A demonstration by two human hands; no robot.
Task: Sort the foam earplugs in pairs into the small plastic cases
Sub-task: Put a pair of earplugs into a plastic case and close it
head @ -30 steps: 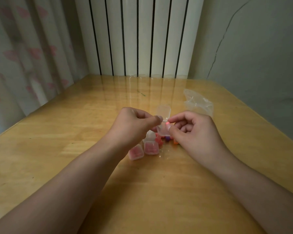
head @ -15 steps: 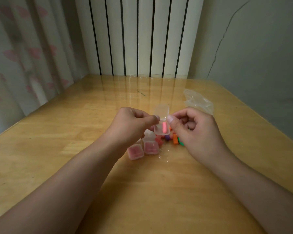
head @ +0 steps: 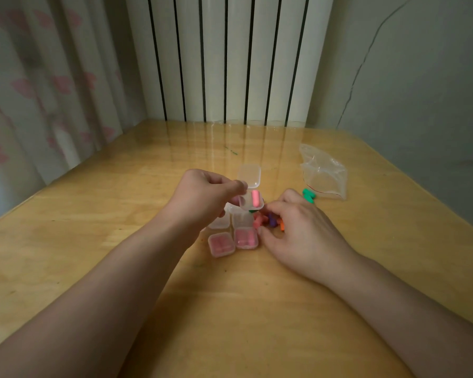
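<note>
My left hand (head: 202,196) pinches a small clear plastic case (head: 247,203) above the table, its lid (head: 249,175) flipped open and one pink earplug (head: 255,198) lying inside. My right hand (head: 298,230) is down on the table with its fingers curled over a pile of loose earplugs (head: 271,221), pink, purple and orange; whether it holds one is hidden. Two closed cases with pink earplugs (head: 221,244) (head: 246,238) sit on the table below the held case. Empty clear cases (head: 241,218) lie behind them. Green earplugs (head: 309,195) lie past my right hand.
A crumpled clear plastic bag (head: 322,173) lies at the right rear of the wooden table (head: 120,214). A white radiator stands behind the table, a curtain hangs at the left, a wall is at the right.
My right hand left the open case, where the pink earplug now lies, and dropped to the loose earplugs on the table. My left hand keeps holding the case.
</note>
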